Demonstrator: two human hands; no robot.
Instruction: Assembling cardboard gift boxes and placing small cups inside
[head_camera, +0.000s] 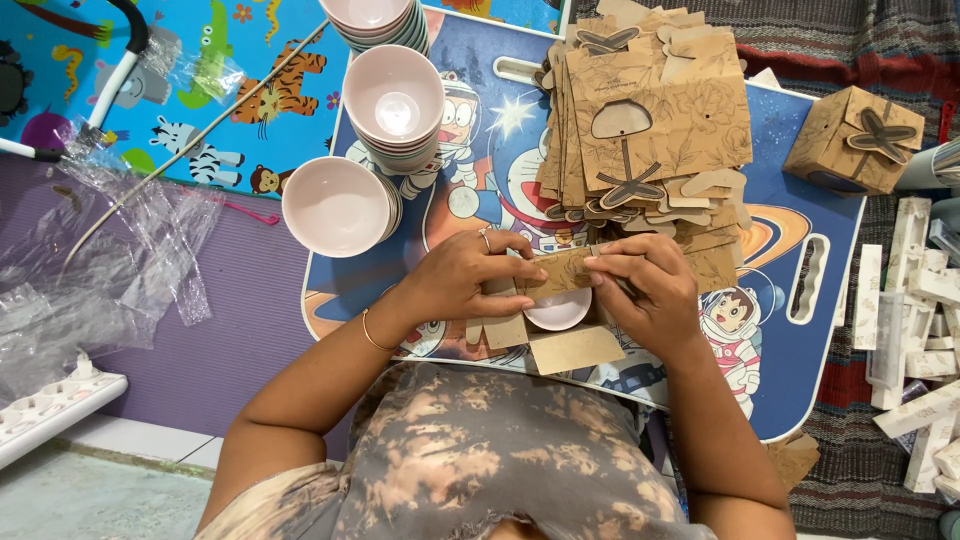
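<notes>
Both hands, left and right, pinch a brown cardboard box blank folded around a pink bowl; flat blanks lie stacked far right.

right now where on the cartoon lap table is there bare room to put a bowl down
Bare patches on the lap table: the right end between the flat box stack and the handle slot, and the middle beside the bowl stacks. Crowded around both hands, left hand and right hand.

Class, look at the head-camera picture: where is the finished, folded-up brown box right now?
The finished brown box sits at the upper right, on the far right corner of the cartoon-printed lap table, right of the stack of flat box blanks.
</notes>
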